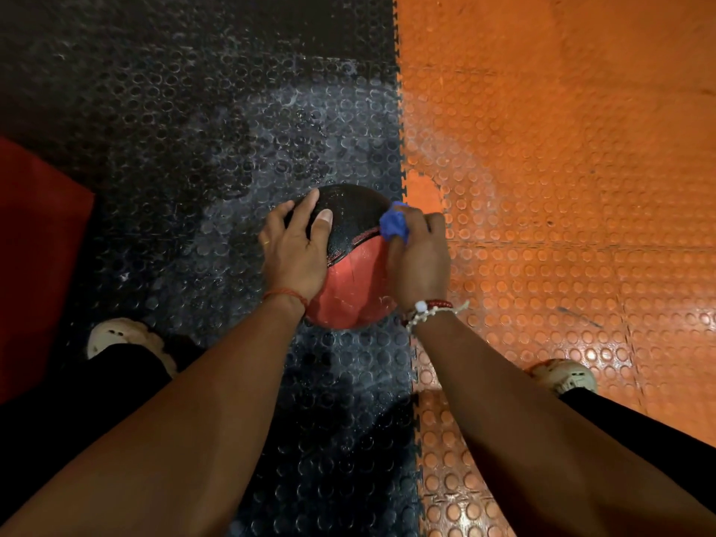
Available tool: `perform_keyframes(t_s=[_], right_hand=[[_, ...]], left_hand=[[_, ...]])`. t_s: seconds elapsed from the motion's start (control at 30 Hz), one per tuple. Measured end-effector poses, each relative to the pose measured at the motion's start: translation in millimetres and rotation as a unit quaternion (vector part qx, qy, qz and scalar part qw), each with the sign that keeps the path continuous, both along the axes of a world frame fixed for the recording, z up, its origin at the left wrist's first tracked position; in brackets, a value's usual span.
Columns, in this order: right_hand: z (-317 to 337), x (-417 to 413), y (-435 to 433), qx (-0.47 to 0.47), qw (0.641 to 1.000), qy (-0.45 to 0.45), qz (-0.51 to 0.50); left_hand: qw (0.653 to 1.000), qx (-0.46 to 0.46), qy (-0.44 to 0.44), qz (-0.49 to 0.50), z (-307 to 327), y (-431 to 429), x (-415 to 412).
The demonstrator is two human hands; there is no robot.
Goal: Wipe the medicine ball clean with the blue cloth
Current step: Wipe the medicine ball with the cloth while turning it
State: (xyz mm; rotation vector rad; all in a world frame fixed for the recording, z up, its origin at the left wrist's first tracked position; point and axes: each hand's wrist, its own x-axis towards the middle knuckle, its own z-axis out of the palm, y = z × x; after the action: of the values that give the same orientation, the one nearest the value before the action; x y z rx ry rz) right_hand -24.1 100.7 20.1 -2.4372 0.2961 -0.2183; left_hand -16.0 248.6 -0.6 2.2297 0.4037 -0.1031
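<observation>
- Past the medicine ball [348, 281] it's all free black mat [193, 149] and orange mat [561, 188].
- My left hand [296, 246] covers the ball's left side, and my right hand [420, 261] with the blue cloth [393, 225] crowds its right edge.
- Red block [38, 265] sits well off left; left shoe [116, 339] and right shoe [565, 375] flank the near side.

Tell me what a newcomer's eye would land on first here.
The floor splits down the middle: a black studded mat on the left, a bright orange studded mat on the right. At the centre, on the black side by the seam, sits a black-and-red medicine ball. The left hand lies spread on its left side, while the right hand presses a bunched blue cloth against its right edge.
</observation>
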Motion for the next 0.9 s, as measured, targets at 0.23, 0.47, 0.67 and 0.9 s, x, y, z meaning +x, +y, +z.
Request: perform_keyframes(t_s=[0.23,0.47,0.67,0.9], right_hand=[[-0.4,-51.1,23.5,0.038,0.999,-0.024,0.015],[3.0,-1.4,16.1,-0.03,0.993,-0.05,0.101],[-5.5,-10.5,-1.4,0.044,0.994,0.038,-0.097],[5.9,-27.4,30.1,-0.007,0.995,-0.048,0.083]], left_hand=[[1.0,0.007,-0.006,-0.003,-2.3,1.5,3.8],[1.0,0.009,-0.016,-0.015,-4.3,2.8,-2.6],[1.0,0.007,-0.01,-0.011,-0.2,-0.4,-1.0],[0.999,0.013,-0.036,-0.014,-6.6,2.0,-2.7]])
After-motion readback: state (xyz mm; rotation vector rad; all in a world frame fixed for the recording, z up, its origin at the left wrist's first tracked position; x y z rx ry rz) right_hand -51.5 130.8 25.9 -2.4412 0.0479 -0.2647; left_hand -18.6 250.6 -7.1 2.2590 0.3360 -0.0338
